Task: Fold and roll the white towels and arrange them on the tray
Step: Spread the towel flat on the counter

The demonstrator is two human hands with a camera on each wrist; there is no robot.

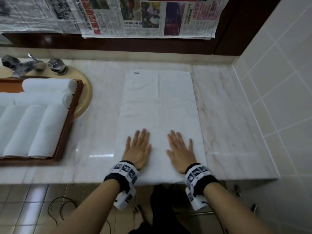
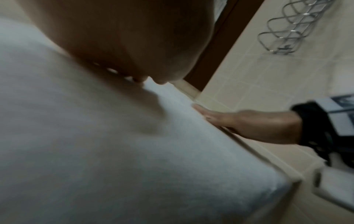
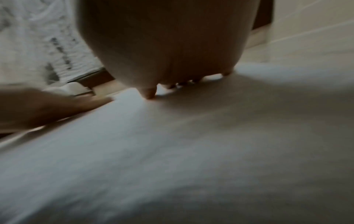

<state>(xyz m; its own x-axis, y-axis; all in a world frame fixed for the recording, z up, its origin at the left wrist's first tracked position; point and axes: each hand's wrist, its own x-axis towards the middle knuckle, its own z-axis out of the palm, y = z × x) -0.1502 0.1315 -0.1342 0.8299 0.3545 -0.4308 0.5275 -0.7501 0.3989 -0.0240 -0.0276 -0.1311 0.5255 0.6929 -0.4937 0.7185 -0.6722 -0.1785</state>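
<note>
Since my left hand (image 1: 138,147) and right hand (image 1: 180,149) just lie flat, gripping nothing, on the towel (image 1: 159,105) spread over the counter (image 1: 228,115), I reckon its near end, overhanging the counter lip, could slide off or bunch once I roll.

White on pale marble

White towel (image 1: 158,105) on cream-veined worktop (image 1: 224,102); white rolls (image 1: 33,127) in a red-brown tray (image 1: 67,125); black-and-white patterned wristbands (image 1: 124,173); colourful newspaper (image 1: 148,16).

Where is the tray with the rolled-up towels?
In the head view the wooden tray sits at the left on the marble counter, partly over the sink by the faucet, left of the flat towel.
</note>
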